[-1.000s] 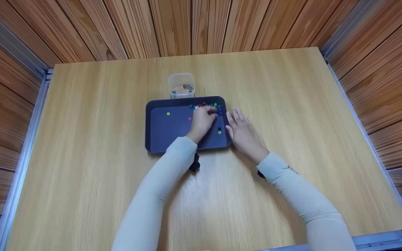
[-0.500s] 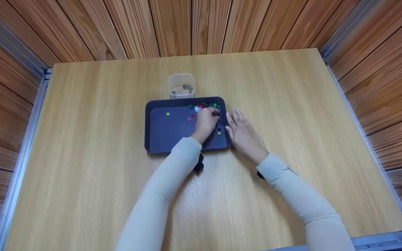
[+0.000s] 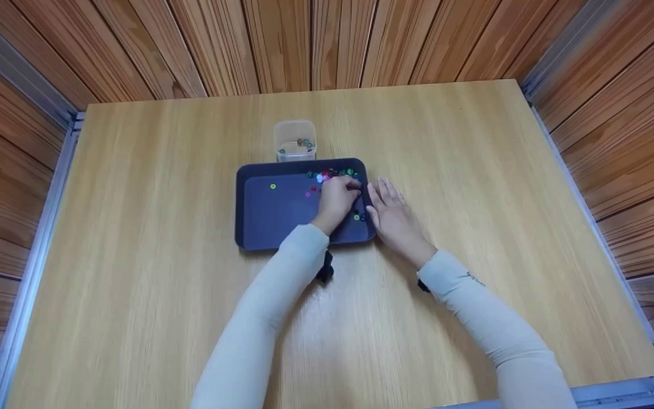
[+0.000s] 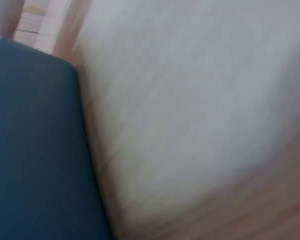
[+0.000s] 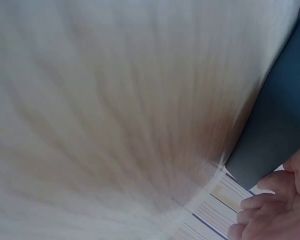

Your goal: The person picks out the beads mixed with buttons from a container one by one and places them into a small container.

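The small coloured beads (image 3: 331, 173) lay clustered in the far right corner of the dark tray (image 3: 259, 218); they looked light, hard and apt to roll, best pinched singly from above. My left hand (image 3: 336, 199) curled over them, though whether it pinched one I couldn't tell. My right hand (image 3: 393, 218) lay flat, fingers straight, against the tray's right rim. Beyond stood a clear cup (image 3: 295, 140).

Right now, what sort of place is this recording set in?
Probably a purpose-built recording booth, not a home: a bare light wooden table edged by metal rails, closed in by wood-plank walls, with only a dark blue plastic tray of small coloured beads.
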Demonstrator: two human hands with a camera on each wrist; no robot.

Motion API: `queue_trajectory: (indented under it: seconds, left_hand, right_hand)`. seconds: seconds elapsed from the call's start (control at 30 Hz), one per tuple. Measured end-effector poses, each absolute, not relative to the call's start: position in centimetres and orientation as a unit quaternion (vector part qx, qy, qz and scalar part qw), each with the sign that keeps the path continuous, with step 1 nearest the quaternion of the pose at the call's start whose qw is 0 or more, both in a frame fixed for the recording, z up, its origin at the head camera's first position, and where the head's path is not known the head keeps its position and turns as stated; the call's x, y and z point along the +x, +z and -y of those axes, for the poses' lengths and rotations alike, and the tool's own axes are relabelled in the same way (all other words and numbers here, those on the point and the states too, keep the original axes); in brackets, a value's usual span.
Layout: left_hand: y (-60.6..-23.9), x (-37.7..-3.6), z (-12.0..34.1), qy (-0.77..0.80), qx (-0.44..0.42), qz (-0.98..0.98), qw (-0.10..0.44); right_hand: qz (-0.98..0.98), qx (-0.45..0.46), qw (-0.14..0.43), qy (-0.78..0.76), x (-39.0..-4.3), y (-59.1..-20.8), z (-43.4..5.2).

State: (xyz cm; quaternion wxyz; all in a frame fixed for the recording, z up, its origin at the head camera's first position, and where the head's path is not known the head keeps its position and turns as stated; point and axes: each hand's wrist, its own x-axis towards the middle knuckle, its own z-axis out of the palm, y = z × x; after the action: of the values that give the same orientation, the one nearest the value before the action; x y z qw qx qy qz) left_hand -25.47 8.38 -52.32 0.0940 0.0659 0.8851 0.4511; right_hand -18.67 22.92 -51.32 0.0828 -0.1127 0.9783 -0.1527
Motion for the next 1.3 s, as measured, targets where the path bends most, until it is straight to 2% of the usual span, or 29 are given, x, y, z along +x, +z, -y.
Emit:
queue_trajectory:
  seconds: [0.17, 0.43, 0.6, 0.93, 1.3]
  left_hand:
    - [-52.4, -25.7, -7.9, 0.479, 0.044, -0.87, 0.107]
    - [-51.6, -26.1, -6.4, 0.615, -0.079, -0.774, 0.128]
    - [-50.3, -26.5, -4.5, 0.697, -0.119, -0.691, 0.153]
    - [-47.3, -27.9, -0.9, 0.722, -0.119, -0.67, 0.127]
    - [-44.5, -30.4, 1.7, 0.629, -0.091, -0.768, 0.074]
  right_hand:
    - [-0.977, -0.108, 0.088, -0.16, -18.5, -51.3, -22.8]
    - [-0.978, -0.106, 0.098, -0.15, -18.6, -51.1, -22.8]
    - [-0.978, -0.105, 0.105, -0.15, -18.6, -51.0, -22.8]
    - [-0.977, -0.107, 0.098, -0.155, -18.6, -51.0, -22.7]
    - [-0.978, -0.105, 0.101, -0.149, -18.6, -51.1, -22.8]
